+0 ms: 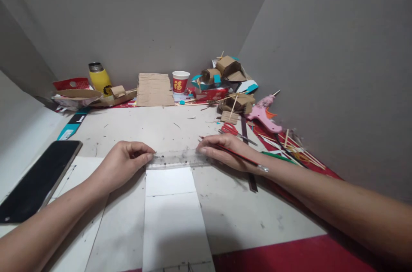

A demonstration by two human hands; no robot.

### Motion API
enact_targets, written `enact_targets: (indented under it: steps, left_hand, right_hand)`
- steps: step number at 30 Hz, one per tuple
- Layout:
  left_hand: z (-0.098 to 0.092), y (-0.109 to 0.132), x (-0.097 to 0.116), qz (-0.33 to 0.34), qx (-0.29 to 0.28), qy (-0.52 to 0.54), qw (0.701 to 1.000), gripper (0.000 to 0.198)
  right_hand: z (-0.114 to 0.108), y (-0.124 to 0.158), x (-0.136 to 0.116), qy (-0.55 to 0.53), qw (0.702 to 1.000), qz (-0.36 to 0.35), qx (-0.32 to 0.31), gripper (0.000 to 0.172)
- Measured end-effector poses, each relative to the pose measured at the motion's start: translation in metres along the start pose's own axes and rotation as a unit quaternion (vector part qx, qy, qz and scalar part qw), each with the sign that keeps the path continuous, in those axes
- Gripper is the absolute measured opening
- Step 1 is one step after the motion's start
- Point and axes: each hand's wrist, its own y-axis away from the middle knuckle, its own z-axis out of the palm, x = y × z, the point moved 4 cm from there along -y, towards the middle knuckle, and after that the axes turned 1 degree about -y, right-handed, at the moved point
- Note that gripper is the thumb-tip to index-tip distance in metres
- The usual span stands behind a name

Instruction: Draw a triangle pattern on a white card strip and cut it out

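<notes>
A clear plastic ruler point(175, 158) spans the gap between my two hands, lying across the far end of a white paper strip point(172, 220). My left hand point(124, 162) pinches the ruler's left end between thumb and fingers. At the other end, my right hand point(222, 152) grips the ruler with its fingertips. A red-and-black pencil point(240, 155) also rests in that right hand, slanting back over the wrist. One pencil line crosses the strip near its far end, and more marks show at its near edge.
A black phone point(38, 179) lies at left on marked paper. Red-handled scissors point(236, 131) and a pink glue gun point(265, 115) lie to the right. Along the back stand a yellow bottle point(100, 80), corrugated cardboard point(154, 90), a paper cup point(180, 83) and cardboard scraps point(228, 68).
</notes>
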Motion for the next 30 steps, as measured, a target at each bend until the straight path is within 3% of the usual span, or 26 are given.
enact_targets:
  steps: [9, 30]
  left_hand:
    - [-0.001, 0.0, -0.001, 0.008, 0.008, -0.058, 0.998, 0.019]
    - [-0.003, -0.001, 0.0, 0.002, 0.02, -0.037, 0.999, 0.013]
  right_hand:
    - [-0.003, 0.005, -0.002, 0.151, 0.988, -0.017, 0.032, 0.029]
    - [0.003, 0.012, 0.004, 0.264, 0.961, -0.071, 0.038, 0.027]
